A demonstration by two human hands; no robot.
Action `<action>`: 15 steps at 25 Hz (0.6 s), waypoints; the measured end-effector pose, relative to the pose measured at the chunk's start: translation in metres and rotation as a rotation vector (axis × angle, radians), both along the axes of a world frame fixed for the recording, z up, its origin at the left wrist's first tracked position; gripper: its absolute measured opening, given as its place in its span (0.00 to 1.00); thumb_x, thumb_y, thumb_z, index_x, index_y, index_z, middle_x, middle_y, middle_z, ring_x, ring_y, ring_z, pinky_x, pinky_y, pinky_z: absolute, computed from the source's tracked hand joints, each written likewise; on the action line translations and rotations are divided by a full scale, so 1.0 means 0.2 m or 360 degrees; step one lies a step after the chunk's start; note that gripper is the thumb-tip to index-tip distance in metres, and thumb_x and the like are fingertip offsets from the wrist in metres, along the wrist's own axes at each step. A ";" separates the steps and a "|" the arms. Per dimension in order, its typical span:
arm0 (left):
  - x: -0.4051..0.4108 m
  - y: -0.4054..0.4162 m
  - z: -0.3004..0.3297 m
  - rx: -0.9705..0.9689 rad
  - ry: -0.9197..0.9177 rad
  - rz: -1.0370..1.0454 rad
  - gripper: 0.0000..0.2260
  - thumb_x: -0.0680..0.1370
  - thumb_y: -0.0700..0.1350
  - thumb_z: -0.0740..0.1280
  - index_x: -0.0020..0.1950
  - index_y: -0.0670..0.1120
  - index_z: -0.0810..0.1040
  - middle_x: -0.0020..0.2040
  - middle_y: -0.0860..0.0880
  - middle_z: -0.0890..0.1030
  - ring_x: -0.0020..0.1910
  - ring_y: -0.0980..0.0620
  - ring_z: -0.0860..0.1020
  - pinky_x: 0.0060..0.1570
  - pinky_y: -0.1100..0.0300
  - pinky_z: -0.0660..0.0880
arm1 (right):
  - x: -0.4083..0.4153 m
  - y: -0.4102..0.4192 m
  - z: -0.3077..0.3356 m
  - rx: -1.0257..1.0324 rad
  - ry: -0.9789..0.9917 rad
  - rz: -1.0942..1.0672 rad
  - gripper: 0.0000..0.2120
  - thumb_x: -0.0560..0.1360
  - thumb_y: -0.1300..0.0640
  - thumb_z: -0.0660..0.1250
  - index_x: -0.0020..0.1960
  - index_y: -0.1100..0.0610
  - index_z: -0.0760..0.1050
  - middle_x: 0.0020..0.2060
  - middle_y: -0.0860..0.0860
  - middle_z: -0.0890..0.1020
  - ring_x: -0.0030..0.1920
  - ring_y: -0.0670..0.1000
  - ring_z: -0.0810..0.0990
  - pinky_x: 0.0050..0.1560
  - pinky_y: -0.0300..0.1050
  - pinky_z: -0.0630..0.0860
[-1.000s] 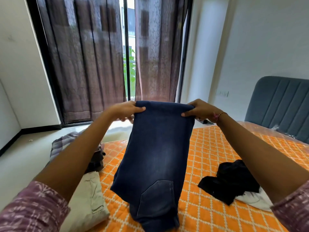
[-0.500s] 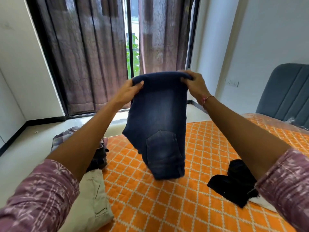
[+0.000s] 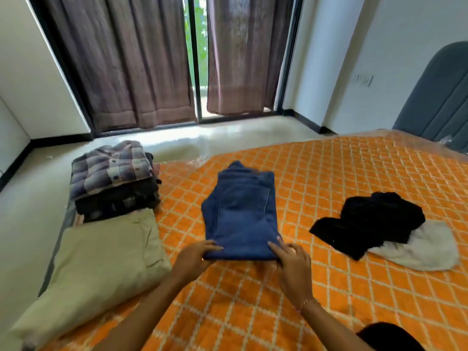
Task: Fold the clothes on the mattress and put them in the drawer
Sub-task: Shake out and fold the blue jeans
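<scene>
Daylight enters through the gap between the curtains (image 3: 121, 59) and glares off the polished floor (image 3: 207, 138) below. The room is evenly bright, with soft, faint shadows on the mattress (image 3: 354, 173). Wide-angle bending curves the walls and window frame toward the edges. The picture is slightly soft overall, and the black garment (image 3: 367, 221) loses detail.

- Bare mattress (image 3: 329, 178) lies open beyond and right of the jeans (image 3: 241, 214).
- Left: folded stack (image 3: 114, 181) and beige trousers (image 3: 101, 262), with a narrow strip between them and the jeans.
- Right: black garment (image 3: 367, 221) on a white one (image 3: 425, 247), well apart from the jeans.
</scene>
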State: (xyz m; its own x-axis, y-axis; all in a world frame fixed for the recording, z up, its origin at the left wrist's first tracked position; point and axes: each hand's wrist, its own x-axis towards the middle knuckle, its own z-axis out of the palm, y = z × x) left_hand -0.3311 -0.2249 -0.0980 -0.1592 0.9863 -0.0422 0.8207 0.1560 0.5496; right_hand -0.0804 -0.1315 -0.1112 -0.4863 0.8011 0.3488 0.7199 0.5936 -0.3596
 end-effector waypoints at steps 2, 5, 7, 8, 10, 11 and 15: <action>0.07 -0.08 -0.20 -0.0135 0.0377 -0.0110 0.12 0.68 0.48 0.67 0.50 0.52 0.84 0.49 0.49 0.82 0.52 0.46 0.79 0.48 0.53 0.71 | 0.04 -0.09 -0.16 0.0002 -0.0384 0.0049 0.15 0.66 0.57 0.61 0.47 0.49 0.82 0.48 0.51 0.84 0.48 0.54 0.73 0.47 0.49 0.67; 0.14 -0.07 -0.21 -0.0024 0.1056 -0.0408 0.10 0.62 0.44 0.71 0.42 0.48 0.77 0.39 0.49 0.78 0.36 0.47 0.78 0.36 0.55 0.68 | 0.03 -0.09 -0.16 0.0279 -0.0656 0.0276 0.12 0.68 0.59 0.57 0.43 0.55 0.79 0.42 0.56 0.80 0.46 0.57 0.74 0.46 0.51 0.69; 0.19 -0.06 -0.18 -0.0148 0.1144 -0.0583 0.15 0.66 0.42 0.73 0.51 0.47 0.76 0.45 0.47 0.78 0.42 0.47 0.78 0.37 0.55 0.71 | 0.01 -0.11 -0.12 0.0097 -0.0961 0.0550 0.12 0.72 0.61 0.56 0.49 0.57 0.77 0.45 0.56 0.79 0.46 0.58 0.78 0.43 0.48 0.72; 0.23 -0.05 -0.15 -0.0297 0.1135 -0.0584 0.14 0.72 0.41 0.68 0.57 0.46 0.75 0.52 0.46 0.78 0.49 0.46 0.78 0.42 0.54 0.72 | -0.01 -0.13 -0.10 -0.0106 -0.1068 0.0616 0.11 0.74 0.61 0.58 0.53 0.57 0.76 0.48 0.56 0.79 0.49 0.58 0.78 0.43 0.47 0.70; 0.33 -0.06 -0.14 -0.0596 0.1193 -0.0604 0.12 0.79 0.40 0.60 0.62 0.45 0.73 0.59 0.45 0.76 0.58 0.43 0.75 0.49 0.53 0.72 | -0.04 -0.17 -0.07 -0.0581 -0.1234 0.0536 0.10 0.75 0.60 0.61 0.54 0.56 0.77 0.51 0.56 0.80 0.53 0.58 0.78 0.44 0.46 0.69; 0.38 -0.07 -0.15 -0.0696 0.1218 -0.0650 0.12 0.80 0.41 0.59 0.61 0.45 0.75 0.59 0.45 0.77 0.58 0.43 0.76 0.48 0.53 0.72 | -0.06 -0.19 -0.08 -0.0736 -0.1295 0.0487 0.10 0.74 0.59 0.62 0.53 0.56 0.79 0.51 0.56 0.81 0.53 0.58 0.79 0.44 0.46 0.71; 0.49 -0.16 -0.15 -0.1015 0.1194 -0.0910 0.13 0.79 0.46 0.62 0.62 0.46 0.77 0.58 0.46 0.79 0.55 0.45 0.78 0.43 0.55 0.71 | -0.06 -0.25 -0.06 -0.1190 -0.1546 0.0645 0.07 0.69 0.60 0.67 0.45 0.57 0.82 0.37 0.53 0.80 0.40 0.54 0.79 0.41 0.45 0.75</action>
